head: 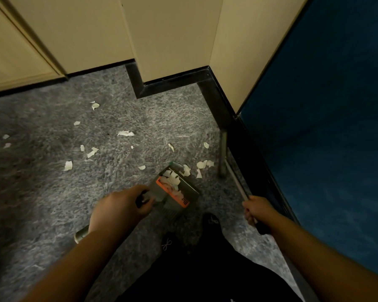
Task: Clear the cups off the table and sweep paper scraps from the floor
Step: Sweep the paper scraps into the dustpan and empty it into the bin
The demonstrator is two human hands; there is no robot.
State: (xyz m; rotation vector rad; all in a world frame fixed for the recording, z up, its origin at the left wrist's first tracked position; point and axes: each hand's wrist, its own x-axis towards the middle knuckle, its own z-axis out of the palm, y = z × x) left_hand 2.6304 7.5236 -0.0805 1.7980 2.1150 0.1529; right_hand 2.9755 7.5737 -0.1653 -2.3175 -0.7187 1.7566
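Grey mottled carpet [52, 192] covers the floor of a corner bounded by beige wall panels [172, 35] with a dark skirting [168, 86], and by a deep blue panel [336, 127] beyond the right hand.

The left hand [120, 205] is curled round the dark grip of a dustpan [179, 192], a grey pan with an orange band across its inside. The pan sits on the carpet just ahead of that hand, mouth pointing away from the person. Several white pieces already lie inside it. A metal tube [81, 234] shows from under the left wrist, ending on the near side of the hand.

The right hand [256, 209] is closed round the pale shaft of a broom [234, 177]. The shaft runs forward and slightly leftward from the hand, close along the dark base of the blue panel. Its head, ahead of the hand, is blurred and dim, so its shape cannot be made out.

Paper scraps [124, 133] are strewn over the carpet ahead of both hands. A small cluster lies between the pan's mouth and the broom's far end, touching or nearly touching the pan's front lip. The others are scattered well ahead of the left hand and out to its left.

Dark trousers [201, 269] and a black shoe [212, 221] fill the space between the two forearms.
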